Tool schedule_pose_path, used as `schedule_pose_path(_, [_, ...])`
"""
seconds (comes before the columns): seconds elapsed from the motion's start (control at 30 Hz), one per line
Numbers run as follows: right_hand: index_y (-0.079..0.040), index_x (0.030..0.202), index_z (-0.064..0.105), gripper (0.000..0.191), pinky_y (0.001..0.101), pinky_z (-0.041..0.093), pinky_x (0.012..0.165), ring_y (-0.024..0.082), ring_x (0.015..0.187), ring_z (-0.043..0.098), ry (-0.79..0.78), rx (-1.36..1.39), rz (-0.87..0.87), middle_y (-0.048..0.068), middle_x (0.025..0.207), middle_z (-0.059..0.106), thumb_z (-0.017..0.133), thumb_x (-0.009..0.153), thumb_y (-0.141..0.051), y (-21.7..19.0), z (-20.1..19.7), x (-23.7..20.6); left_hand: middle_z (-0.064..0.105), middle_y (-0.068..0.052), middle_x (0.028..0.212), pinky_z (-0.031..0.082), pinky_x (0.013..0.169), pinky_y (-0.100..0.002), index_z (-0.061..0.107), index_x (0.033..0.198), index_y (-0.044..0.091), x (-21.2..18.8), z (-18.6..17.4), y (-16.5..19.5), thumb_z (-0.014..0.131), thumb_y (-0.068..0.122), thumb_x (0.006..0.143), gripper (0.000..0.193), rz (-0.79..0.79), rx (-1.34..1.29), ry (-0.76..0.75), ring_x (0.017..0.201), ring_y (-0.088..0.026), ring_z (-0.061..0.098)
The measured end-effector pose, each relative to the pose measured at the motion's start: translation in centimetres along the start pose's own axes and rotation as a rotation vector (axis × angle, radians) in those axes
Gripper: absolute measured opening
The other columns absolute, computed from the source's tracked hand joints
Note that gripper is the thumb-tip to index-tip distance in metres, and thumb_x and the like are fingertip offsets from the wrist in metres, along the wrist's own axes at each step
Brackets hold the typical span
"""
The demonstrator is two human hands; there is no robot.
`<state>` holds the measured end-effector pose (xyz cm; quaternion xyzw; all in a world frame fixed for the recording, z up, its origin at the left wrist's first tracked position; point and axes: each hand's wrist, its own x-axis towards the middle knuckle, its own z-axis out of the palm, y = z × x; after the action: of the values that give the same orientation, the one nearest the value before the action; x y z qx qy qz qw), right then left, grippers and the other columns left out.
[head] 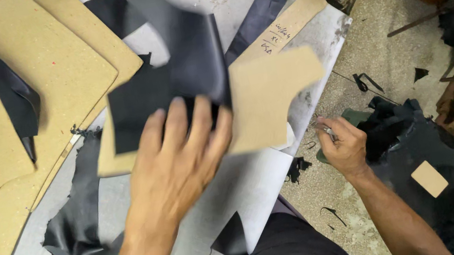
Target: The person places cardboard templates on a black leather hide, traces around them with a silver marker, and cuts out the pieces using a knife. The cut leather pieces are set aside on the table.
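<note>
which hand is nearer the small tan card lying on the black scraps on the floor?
Right. The right hand is just up-left of the small tan card, apart from it. The left hand is far off, on the dark sheet on the table.

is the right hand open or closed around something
Closed. The right hand is curled into a fist off the table edge, with a small metallic tool poking out above the fingers; what kind of tool, cannot tell.

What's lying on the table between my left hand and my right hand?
In the head view, bare white table edge and a small black scrap lie between left hand and right hand.
</note>
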<state>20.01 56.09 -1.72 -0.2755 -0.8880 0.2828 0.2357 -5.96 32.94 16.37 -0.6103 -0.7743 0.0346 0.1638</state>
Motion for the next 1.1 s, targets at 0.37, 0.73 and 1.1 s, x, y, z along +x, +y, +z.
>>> schedule_pose_path(0.37, [0.003, 0.109, 0.073, 0.02, 0.0312, 0.054, 0.063, 0.022, 0.075, 0.07, -0.019, 0.016, 0.048, 0.015, 0.095, 0.072, 0.071, 0.09, 0.004, 0.2, -0.4, -2.7, 0.049, -0.012, 0.151, 0.034, 0.111, -0.056, 0.05, 0.148, 0.017, 5.2, 16.0, 1.2, 0.071, 0.037, 0.084, 0.071, -0.127, -0.565, -0.234, 0.139, -0.037, 0.042])
schedule_pose_path(0.73, [0.006, 0.108, 0.074, 0.016, 0.0302, 0.041, 0.056, 0.016, 0.064, 0.057, -0.118, 0.146, -0.211, 0.013, 0.083, 0.065, 0.072, 0.093, 0.008, -4.7, 2.9, -1.6, 0.061, -0.016, 0.107, 0.051, 0.083, -0.05, 0.063, 0.105, 0.003, -16.6, 9.3, 7.6, 0.081, 0.055, 0.074, 0.063, -0.516, -0.704, -0.398, 0.1, -0.035, 0.059])
schedule_pose_path(1.1, [0.003, 0.109, 0.074, 0.02, 0.0268, 0.047, 0.053, 0.014, 0.063, 0.065, -0.482, 0.243, -0.471, 0.011, 0.086, 0.071, 0.071, 0.089, 0.005, -14.1, 5.5, -6.0, 0.064, -0.013, 0.098, 0.052, 0.08, -0.046, 0.064, 0.103, 0.004, -30.4, 7.5, 16.9, 0.077, 0.01, 0.09, 0.02, -1.253, -0.557, 0.146, 0.092, -0.035, 0.063])
